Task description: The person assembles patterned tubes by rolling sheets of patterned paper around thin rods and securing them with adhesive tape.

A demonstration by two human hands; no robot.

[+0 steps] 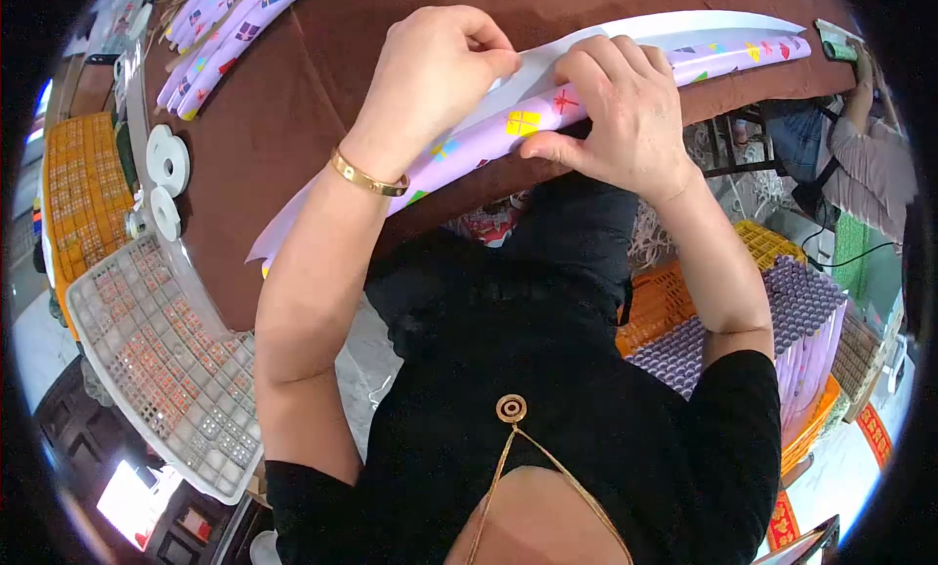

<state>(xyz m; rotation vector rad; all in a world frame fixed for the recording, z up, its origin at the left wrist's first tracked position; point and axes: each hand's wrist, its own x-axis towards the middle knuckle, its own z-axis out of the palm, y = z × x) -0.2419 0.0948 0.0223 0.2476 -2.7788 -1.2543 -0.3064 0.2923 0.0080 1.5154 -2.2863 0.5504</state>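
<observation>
A long lilac roll of patterned paper with gift-box prints lies slantwise along the front edge of the brown cloth-covered table. Its white inner side shows as a loose flap behind the roll. My left hand, above a gold bracelet at the wrist, pinches the white edge between thumb and forefinger. My right hand rests over the roll to the right, its fingers on the far side and its thumb stretched along the near side.
Finished-looking lilac rolls lie at the upper left. White tape rolls sit on the table's left edge. A white plastic crate stands lower left. Several purple-ended rolls fill an orange crate at right. Another person sits far right.
</observation>
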